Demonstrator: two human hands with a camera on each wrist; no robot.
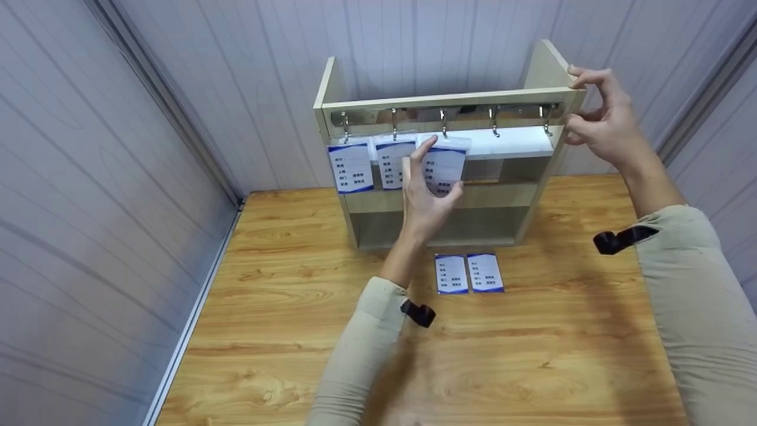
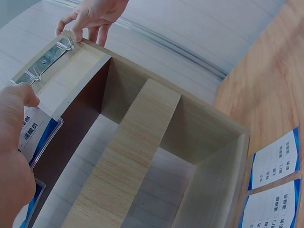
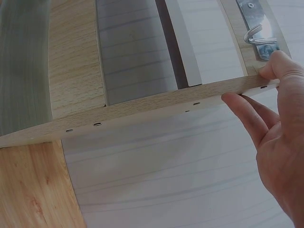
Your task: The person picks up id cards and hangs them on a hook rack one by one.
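Holding a badge (image 1: 444, 168) at the rack (image 1: 440, 195), your left hand (image 1: 427, 195) has its thumb and fingers curled on the card's lower part while the index finger points up along its left edge toward the third hook (image 1: 443, 122). That badge hangs at or just below the third hook; whether its slot is seated on the hook you cannot tell. Left of it, two more badges (image 1: 351, 167) hang from the first and second hooks on the same metal hook strip (image 1: 449, 113) along the rack's top front edge. The fourth hook (image 1: 494, 120) and fifth hook (image 1: 547, 118), to the right of the held badge, carry nothing. Your right hand (image 1: 597, 118) grips the rack's top right corner, thumb on the front by the fifth hook, fingers curled over the side panel's edge; the right wrist view shows the thumb (image 3: 275, 64) pressing the panel edge just beside a hook (image 3: 259, 35). The rack stands upright at the back of the table (image 1: 331, 355), against the wall (image 1: 236, 71), with open shelves below the strip. In the left wrist view your left hand (image 2: 14, 142) covers the badge (image 2: 35, 133) at the rack's front, and the right hand (image 2: 90, 16) sits at the far corner. In front of the rack, on the table, two spare badges (image 1: 468, 273) lie flat side by side, touching, just right of your left forearm.
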